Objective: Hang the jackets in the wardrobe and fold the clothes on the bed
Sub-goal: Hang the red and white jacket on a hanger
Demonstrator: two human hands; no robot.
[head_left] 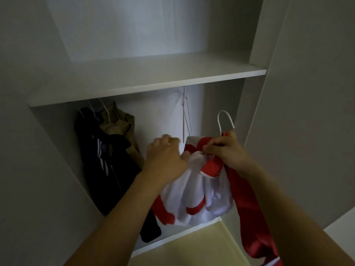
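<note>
A person's two bare hands work a red-and-white jacket [199, 191] onto a white hanger [225, 120] inside an open white wardrobe [146, 87], head-cam view. Right hand [227, 150], at approx. 3 o'clock from frame centre, is curled tight, pinching the red collar together w/ the hanger's neck; the hook stands upright above the knuckles, not on any rail. Left hand [166, 159], just beside it toward 9 o'clock, has fingers curled into the white fabric at the jacket's shoulder. A red sleeve trails down to 5 o'clock, past the right forearm.

Room to move: the hanging bay's middle & right are open between the hung clothes and the right wall. A bare wire hanger [185, 114] dangles at 12 o'clock from the hands, under the shelf's front edge [134, 93]. At 9 o'clock a dark navy jacket [103, 156] w/ three white stripes hangs against a tan garment [118, 121] behind it, both on white hangers close to the left wall. The bay's bottom edge runs just below the jacket's hem.

No brand name or lettering readable; stripes only.
</note>
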